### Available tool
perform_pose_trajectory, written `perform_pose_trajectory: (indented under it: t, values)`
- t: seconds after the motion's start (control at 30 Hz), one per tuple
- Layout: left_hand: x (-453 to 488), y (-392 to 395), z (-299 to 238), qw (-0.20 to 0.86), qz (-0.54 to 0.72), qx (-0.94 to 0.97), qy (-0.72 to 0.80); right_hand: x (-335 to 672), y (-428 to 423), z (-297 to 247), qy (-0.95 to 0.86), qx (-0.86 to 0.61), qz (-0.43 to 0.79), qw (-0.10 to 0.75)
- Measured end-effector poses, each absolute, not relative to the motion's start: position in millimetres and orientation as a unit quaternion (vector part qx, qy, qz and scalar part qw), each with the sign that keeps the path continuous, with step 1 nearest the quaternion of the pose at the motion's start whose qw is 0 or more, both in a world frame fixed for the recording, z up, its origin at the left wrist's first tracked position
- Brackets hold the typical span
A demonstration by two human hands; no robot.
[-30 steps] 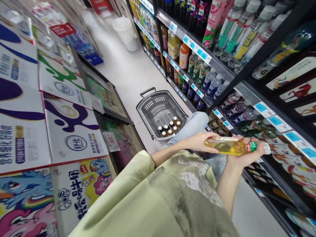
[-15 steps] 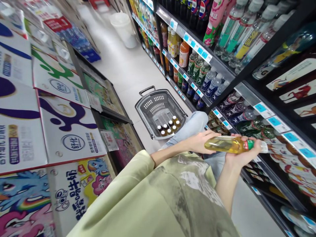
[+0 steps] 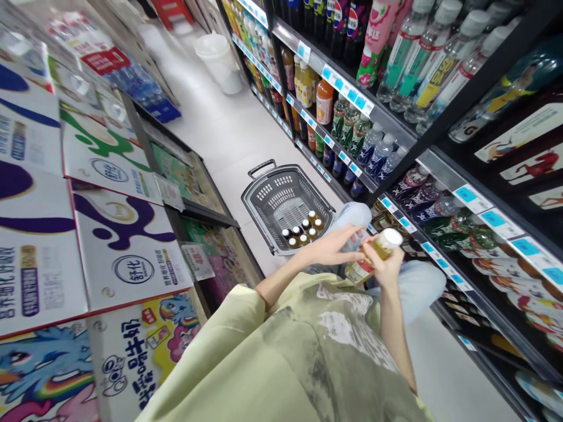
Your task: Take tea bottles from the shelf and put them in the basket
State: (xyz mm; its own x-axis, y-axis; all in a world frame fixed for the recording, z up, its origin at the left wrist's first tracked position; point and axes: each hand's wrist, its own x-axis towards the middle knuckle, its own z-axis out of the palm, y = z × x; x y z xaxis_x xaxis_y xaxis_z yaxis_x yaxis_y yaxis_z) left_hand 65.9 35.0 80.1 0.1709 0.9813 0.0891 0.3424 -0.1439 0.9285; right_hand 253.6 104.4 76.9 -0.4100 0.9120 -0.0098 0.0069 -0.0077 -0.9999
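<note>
My right hand (image 3: pixel 387 266) is wrapped around a bottle of yellow drink (image 3: pixel 359 271), just below its white cap. The bottle is tilted, with the cap up and to the right and the labelled body towards my lap. My left hand (image 3: pixel 336 246) is stretched out at the bottle's left side, fingers apart; its fingertips come close to the bottle, and I cannot tell whether they touch it. On the floor ahead of my knees stands a grey shopping basket (image 3: pixel 255 218). Several bottles with white or dark caps (image 3: pixel 304 225) stand upright in its near end.
Drink shelves (image 3: pixel 479 205) with several rows of bottles and price tags run along the right. Stacked milk cartons (image 3: pixel 127 258) line the left. Farther along the aisle floor (image 3: pixel 206 138) are a white bucket (image 3: pixel 222 64) and a red stool (image 3: pixel 172 10).
The bottle has swung from lying sideways to tilted cap-up, and has moved left with my right hand. My left hand has come off the bottle's base and shifted slightly left.
</note>
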Motion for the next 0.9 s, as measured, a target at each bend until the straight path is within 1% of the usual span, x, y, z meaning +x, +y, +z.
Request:
perform_pose_trajectory:
  t: [0.13,0.27,0.33,0.43,0.5,0.57,0.67,0.73,0.83,0.9]
  values:
    - [54,32,91,0.359,0.389,0.664,0.528,244,91,58,-0.733,-0.362,0.514,0.261]
    - [57,27,89,0.304,0.297,0.704,0.569,232,79,47,-0.796,-0.323,0.471,0.202]
    - [57,25,85,0.283,0.286,0.704,0.585,227,75,46,-0.797,-0.322,0.478,0.182]
    - [47,21,83,0.247,0.325,0.679,0.61,220,72,48,-0.778,-0.317,0.515,0.174]
    - [32,20,86,0.217,0.351,0.649,0.64,215,75,47,-0.761,-0.299,0.544,0.189]
    - [11,21,90,0.184,0.361,0.611,0.68,210,79,38,-0.756,-0.285,0.549,0.215]
    - [-28,24,90,0.14,0.341,0.561,0.741,201,84,5,-0.788,-0.288,0.494,0.228]
    - [-53,28,80,0.127,0.302,0.533,0.78,195,83,-25,-0.828,-0.289,0.436,0.202]
    - [-90,37,50,0.14,0.221,0.497,0.827,190,78,-65,-0.878,-0.27,0.356,0.173]
    - [-113,45,21,0.158,0.169,0.477,0.848,190,74,-82,-0.891,-0.26,0.321,0.189]
